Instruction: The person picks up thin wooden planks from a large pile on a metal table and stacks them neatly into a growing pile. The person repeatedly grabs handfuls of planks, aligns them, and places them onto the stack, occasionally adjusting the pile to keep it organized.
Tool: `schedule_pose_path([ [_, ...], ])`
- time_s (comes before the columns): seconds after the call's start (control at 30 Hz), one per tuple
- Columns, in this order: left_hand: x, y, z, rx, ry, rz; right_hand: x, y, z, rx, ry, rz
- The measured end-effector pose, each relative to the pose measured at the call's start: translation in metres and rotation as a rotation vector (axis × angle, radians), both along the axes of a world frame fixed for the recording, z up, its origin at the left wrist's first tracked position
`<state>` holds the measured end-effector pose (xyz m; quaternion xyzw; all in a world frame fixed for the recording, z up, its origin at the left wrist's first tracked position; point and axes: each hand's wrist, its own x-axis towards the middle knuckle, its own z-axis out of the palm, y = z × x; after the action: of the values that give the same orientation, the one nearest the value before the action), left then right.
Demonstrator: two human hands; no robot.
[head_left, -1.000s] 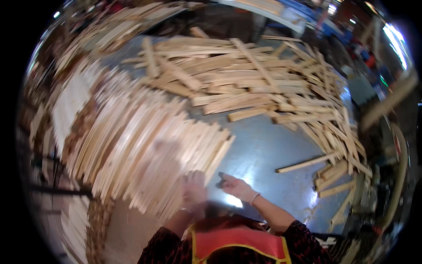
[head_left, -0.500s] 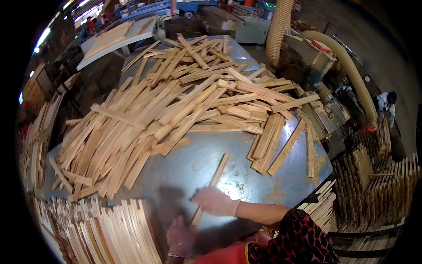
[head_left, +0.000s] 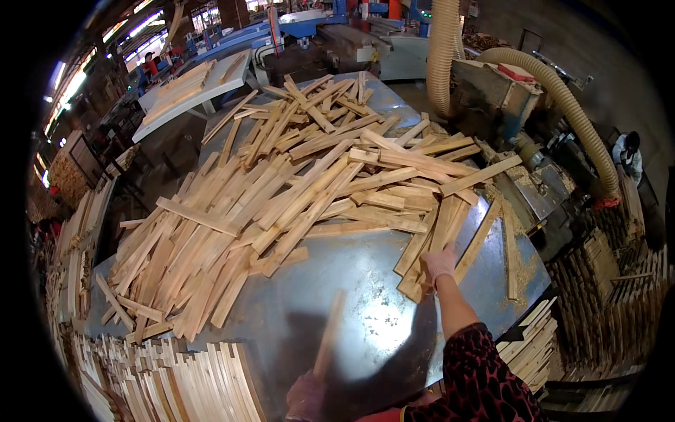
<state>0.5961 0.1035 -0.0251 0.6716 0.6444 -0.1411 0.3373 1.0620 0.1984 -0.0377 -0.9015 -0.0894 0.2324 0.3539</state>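
My left hand (head_left: 306,395), in a thin pale glove, is closed around the lower end of a wooden strip (head_left: 330,334). That strip slants up over the metal tabletop (head_left: 281,302) and is blurred by motion. My right hand (head_left: 439,263), gloved too, reaches out to the right part of the table. Its fingers are closed on the near part of another wooden strip (head_left: 413,283), one of several lying side by side there. Beyond both hands spreads a large jumbled pile of wooden strips (head_left: 281,186).
Neat stacks of strips (head_left: 190,383) stand against the table's near left side. More strips (head_left: 531,344) lie below its right edge. Sawdust-covered machinery (head_left: 531,176) with ribbed hoses (head_left: 443,63) adjoins the right side. A person (head_left: 627,156) is at the far right.
My right hand has left the strip near my body and gone forward and right to the strips there. My left hand keeps that strip, moved slightly right and lower.
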Motion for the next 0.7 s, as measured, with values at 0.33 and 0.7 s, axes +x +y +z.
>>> schedule_pose_path([
  [0.33,-0.202,-0.121,-0.094,0.795,0.415,-0.038,-0.199,-0.191,-0.051,0.855,0.803,-0.112],
  [0.7,-0.1,-0.055,-0.003,0.305,-0.661,-0.08,-0.343,-0.243,-0.067,0.518,0.93,0.873],
])
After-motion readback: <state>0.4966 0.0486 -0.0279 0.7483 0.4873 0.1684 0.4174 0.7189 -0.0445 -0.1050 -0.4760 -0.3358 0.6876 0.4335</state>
